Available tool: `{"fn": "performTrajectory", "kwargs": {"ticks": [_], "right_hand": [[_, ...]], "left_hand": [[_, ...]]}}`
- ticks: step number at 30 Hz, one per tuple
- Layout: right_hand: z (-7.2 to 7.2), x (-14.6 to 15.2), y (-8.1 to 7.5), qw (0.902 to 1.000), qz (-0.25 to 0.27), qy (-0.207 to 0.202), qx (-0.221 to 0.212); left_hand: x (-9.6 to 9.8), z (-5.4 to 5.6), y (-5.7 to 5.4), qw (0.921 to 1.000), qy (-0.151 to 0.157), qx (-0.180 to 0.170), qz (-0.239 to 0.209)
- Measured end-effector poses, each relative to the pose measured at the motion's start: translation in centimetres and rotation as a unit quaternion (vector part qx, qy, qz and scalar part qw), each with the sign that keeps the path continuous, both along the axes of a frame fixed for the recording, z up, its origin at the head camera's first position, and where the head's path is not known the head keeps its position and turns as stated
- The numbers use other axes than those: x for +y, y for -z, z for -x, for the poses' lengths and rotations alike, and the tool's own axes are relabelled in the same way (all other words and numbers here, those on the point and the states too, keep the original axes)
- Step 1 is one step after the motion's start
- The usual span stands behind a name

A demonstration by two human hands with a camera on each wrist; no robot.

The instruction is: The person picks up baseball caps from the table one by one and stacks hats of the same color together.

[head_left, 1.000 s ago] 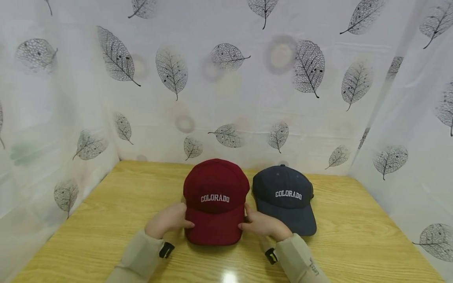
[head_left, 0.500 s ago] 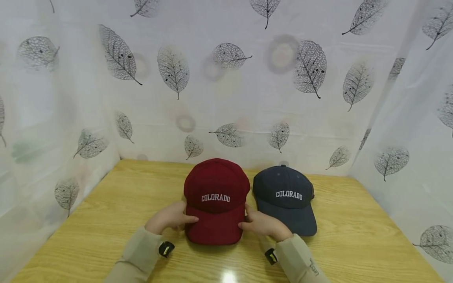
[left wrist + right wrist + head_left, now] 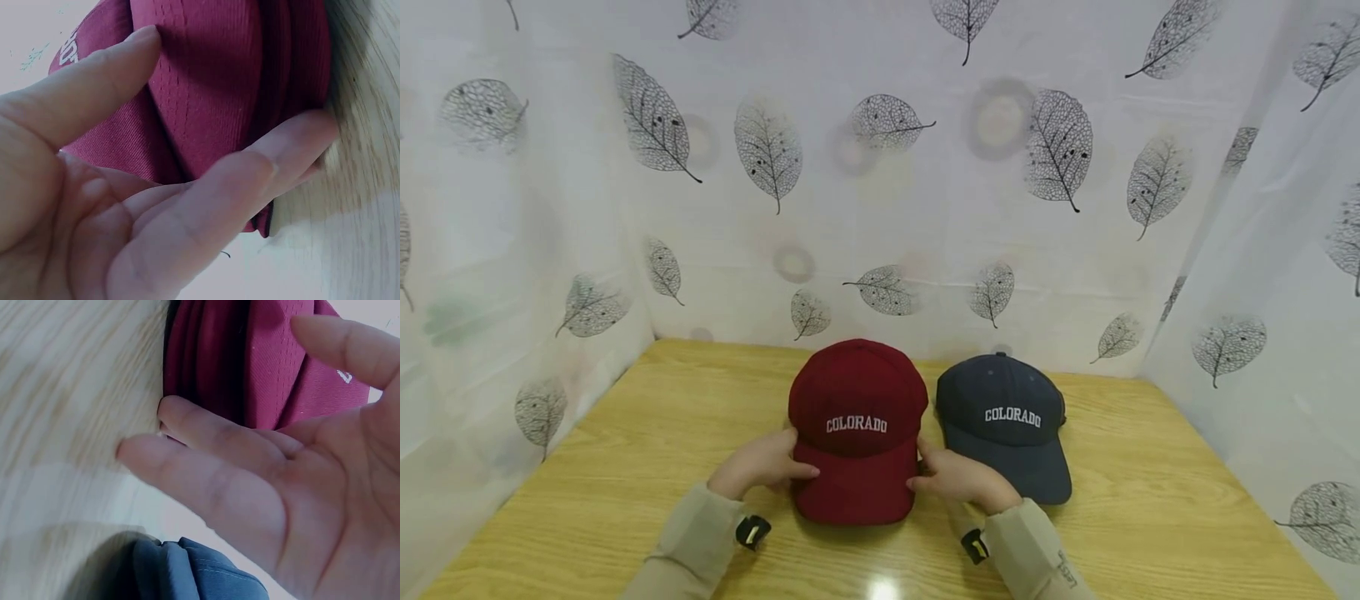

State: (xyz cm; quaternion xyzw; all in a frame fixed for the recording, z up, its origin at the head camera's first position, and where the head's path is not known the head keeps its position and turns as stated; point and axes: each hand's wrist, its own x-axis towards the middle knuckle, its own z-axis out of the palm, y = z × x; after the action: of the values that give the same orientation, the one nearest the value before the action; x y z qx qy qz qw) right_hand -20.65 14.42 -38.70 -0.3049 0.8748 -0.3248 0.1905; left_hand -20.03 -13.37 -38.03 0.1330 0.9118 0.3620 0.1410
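Note:
A red cap (image 3: pixel 856 400) with white COLORADO lettering sits on the table, its brim towards me. In both wrist views, several layers of red cloth lie one over another under the brim. My left hand (image 3: pixel 760 464) is at the left side of the cap, thumb on top of the brim and fingers extended along the side down near the table. My right hand (image 3: pixel 958 477) mirrors it on the other side, thumb tip at the brim's edge, fingers straight against the layers. Right behind that hand stands a navy cap (image 3: pixel 1000 392), also lettered COLORADO.
The wooden table (image 3: pixel 1150 467) is bordered at the back and sides by white curtains (image 3: pixel 910 208) with a leaf print. Both sleeves carry a black strap with a small device near the wrist. In the right wrist view the navy cap (image 3: pixel 212 575) lies close below the fingers.
My left thumb has slid a little further in over the red brim. The right hand and both caps stay where they were.

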Motion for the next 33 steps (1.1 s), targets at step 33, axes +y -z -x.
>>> {"fn": "performTrajectory", "kwargs": {"ticks": [33], "right_hand": [[2.7, -3.2, -1.6, 0.9637, 0.044, 0.184, 0.189]], "left_hand": [[1.1, 3.4, -0.5, 0.9735, 0.026, 0.227, 0.002]]}}
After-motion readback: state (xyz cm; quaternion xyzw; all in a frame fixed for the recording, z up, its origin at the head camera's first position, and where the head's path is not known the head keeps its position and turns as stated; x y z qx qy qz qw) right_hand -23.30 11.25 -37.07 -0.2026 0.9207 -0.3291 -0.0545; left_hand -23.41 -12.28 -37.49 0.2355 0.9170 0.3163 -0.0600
